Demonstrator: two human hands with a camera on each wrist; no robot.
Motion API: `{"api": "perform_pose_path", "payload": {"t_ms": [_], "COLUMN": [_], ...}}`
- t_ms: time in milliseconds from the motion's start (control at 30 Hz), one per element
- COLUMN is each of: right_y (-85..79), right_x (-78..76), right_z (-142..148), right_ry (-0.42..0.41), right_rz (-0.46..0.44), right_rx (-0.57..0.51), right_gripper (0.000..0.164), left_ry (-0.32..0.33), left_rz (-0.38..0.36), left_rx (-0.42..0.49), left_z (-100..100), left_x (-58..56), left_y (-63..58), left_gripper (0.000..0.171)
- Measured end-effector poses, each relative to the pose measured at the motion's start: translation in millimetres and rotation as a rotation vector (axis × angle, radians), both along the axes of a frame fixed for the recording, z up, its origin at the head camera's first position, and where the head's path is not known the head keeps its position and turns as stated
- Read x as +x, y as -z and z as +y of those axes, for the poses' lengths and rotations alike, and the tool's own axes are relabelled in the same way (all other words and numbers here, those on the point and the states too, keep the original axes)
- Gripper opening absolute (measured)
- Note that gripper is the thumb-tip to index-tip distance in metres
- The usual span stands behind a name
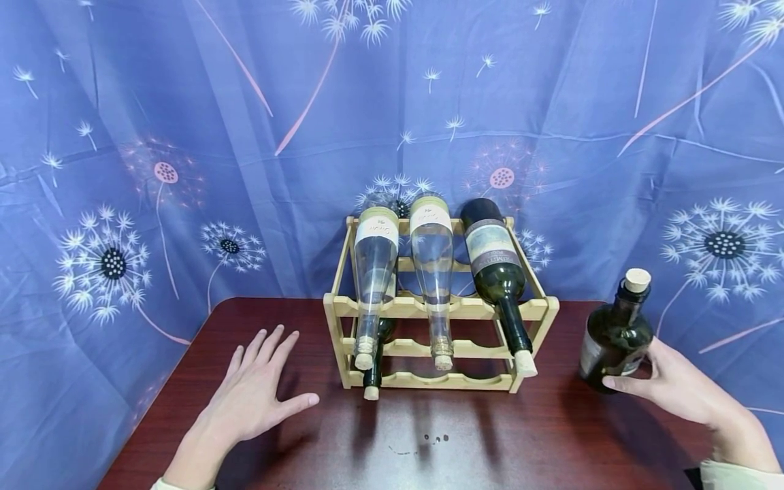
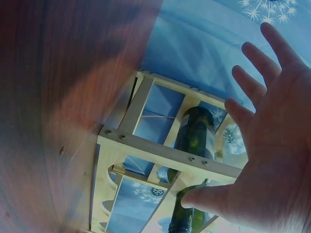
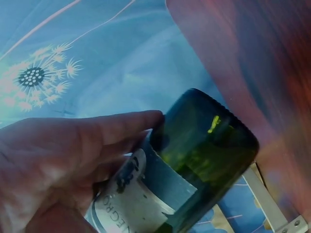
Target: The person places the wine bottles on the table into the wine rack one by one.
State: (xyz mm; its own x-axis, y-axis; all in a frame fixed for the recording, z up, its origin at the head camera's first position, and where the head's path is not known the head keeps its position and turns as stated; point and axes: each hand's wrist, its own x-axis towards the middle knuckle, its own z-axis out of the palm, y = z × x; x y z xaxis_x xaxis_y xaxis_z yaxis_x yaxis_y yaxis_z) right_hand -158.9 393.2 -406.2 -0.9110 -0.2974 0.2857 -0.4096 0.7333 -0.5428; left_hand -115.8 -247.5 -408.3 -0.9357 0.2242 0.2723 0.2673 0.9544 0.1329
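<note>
At the table's right side my right hand [image 1: 686, 381] grips a dark green wine bottle [image 1: 612, 340] by its body, thumb and fingers on opposite sides. The bottle stands nearly upright with its pale cork [image 1: 638, 280] on top. The right wrist view shows its rounded base and part of a torn label [image 3: 131, 204]. My left hand [image 1: 251, 401] holds nothing; its fingers spread over the table, left of the wooden wine rack [image 1: 468, 309]. In the left wrist view that hand [image 2: 277, 145] overlaps the rack, thumb in front of a green bottle [image 2: 194, 138].
Across the rack's top lie two clear corked bottles, a left one [image 1: 375, 265] and a middle one [image 1: 431, 258], and a dark green bottle [image 1: 499, 275] at right. Another dark bottle [image 1: 373, 371] sits lower left. A blue dandelion-patterned cloth [image 1: 294, 204] hangs behind the dark red table [image 1: 520, 442].
</note>
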Motion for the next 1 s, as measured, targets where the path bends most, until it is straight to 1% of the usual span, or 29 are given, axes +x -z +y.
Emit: {"api": "perform_pose_path", "payload": {"t_ms": [167,267,500,667,833,1000], "right_y": [-0.8,-0.1,2.2,0.5,-1.8,-5.1], "right_x": [4.9,8.0,15.9,22.0,27.7,33.0], "right_z": [3,5,4,-1,-6,-11], "right_ry": [-0.059,-0.08,-0.117,-0.148,-0.168,-0.178], "right_rz": [-0.032,-0.042,-0.005,-0.004,0.023,0.003], "right_rx": [0.027,0.038,0.062,0.061,0.079,0.109], "right_gripper": [0.068,0.067,0.068,0.071,0.069,0.068], "left_ry": [0.0,-0.002,-0.003,0.0,0.003,0.004], "left_rz": [0.001,-0.001,-0.002,0.002,0.007,0.002], "left_rx": [-0.001,0.0,0.003,0.003,0.003,0.003], "left_z": [0,1,1,1,1,1], "left_x": [0.0,0.0,0.7,1.1,1.1,1.2], "left_y": [-0.2,-0.5,-1.5,-1.5,-1.2,-1.1], "left_gripper": [0.108,0.108,0.108,0.108,0.108,0.108]}}
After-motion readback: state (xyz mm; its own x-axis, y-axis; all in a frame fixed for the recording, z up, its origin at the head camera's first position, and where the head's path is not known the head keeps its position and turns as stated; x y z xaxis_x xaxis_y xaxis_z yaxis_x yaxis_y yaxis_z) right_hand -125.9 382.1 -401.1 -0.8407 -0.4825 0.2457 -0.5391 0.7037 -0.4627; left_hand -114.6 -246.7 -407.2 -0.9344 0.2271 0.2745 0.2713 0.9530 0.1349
